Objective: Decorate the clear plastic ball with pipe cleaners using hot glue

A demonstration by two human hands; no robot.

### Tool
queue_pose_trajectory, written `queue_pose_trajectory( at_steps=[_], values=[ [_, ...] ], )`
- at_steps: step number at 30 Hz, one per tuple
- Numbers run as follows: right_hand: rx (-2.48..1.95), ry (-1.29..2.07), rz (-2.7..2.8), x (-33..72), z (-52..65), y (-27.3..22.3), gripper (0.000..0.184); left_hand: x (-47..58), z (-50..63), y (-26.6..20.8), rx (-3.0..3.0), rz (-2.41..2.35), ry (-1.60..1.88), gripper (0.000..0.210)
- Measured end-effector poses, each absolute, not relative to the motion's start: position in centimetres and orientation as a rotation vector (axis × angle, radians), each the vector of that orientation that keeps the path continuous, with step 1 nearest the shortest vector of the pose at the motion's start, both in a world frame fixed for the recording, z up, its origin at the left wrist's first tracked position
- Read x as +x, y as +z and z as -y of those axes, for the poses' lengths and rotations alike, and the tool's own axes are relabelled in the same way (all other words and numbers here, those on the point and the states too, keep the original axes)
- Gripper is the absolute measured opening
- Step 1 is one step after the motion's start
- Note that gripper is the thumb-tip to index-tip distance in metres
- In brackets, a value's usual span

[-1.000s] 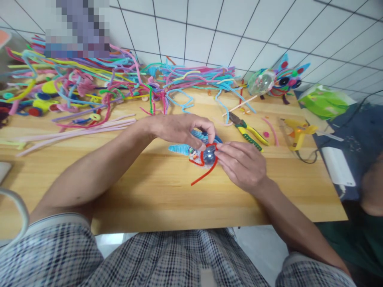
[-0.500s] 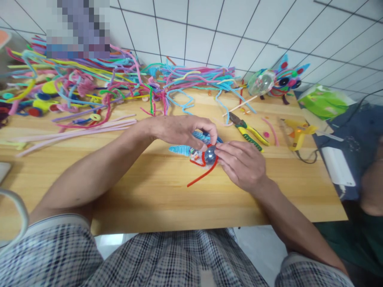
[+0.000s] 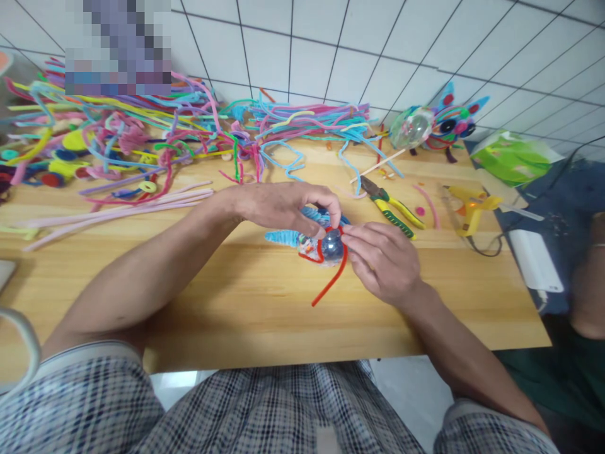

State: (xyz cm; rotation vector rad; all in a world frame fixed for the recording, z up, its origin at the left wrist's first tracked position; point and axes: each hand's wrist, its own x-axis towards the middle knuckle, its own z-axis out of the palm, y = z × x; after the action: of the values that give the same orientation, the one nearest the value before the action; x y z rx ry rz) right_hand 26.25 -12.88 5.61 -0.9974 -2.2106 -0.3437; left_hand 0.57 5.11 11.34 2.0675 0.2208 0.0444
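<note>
Pink, yellow, blue and purple fuzzy sticks (image 3: 155,107) lie in a big messy heap at the left, by the wall. In front of them, some pale pink sticks (image 3: 118,211) lie side by side on the wooden table (image 3: 236,328).

Near the middle, the left hand (image 3: 283,205) reaches over a small blue craft piece (image 3: 282,238). Its thumb and pointer bend down to the top of a shiny round part (image 3: 333,247), tips a little apart. I can't tell if they squeeze. The craft piece is on the table, right under the hands. Its blue fuzzy bits look done. One red stick (image 3: 329,284) is bent around the left, top and right of the round part, so that bit looks partly done. Its long end sticks out loose toward the person, not yet bent in or fixed.

The right hand (image 3: 385,255) has its fingertips together, pinching the red stick at the round part's right side.

Farther right are the pliers (image 3: 390,207), a toy with blue ears (image 3: 454,129), a yellow glue gun (image 3: 472,205) and a green packet (image 3: 513,161).
</note>
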Motion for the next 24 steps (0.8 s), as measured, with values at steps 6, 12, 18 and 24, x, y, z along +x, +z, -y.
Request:
queue_pose_trajectory(
  at_steps=[6,12,18,24],
  values=[
    [-1.044,-0.317,2.243,26.2,12.8,5.3,0.065,0.6,-5.1,11.3,2.095,-0.207,0.054,0.031],
    [-1.021,-0.355,2.232,26.0,12.7,5.3,0.051,0.7,-5.1,11.3,2.084,-0.191,0.053,0.028],
    [-1.032,-0.366,2.215,25.6,12.5,5.4,0.043,0.7,-5.1,11.4,2.075,-0.191,0.051,0.033],
    [-1.151,-0.284,2.168,27.1,13.4,5.0,0.042,0.8,-5.1,11.3,2.082,-0.181,0.049,0.029]
  ],
)
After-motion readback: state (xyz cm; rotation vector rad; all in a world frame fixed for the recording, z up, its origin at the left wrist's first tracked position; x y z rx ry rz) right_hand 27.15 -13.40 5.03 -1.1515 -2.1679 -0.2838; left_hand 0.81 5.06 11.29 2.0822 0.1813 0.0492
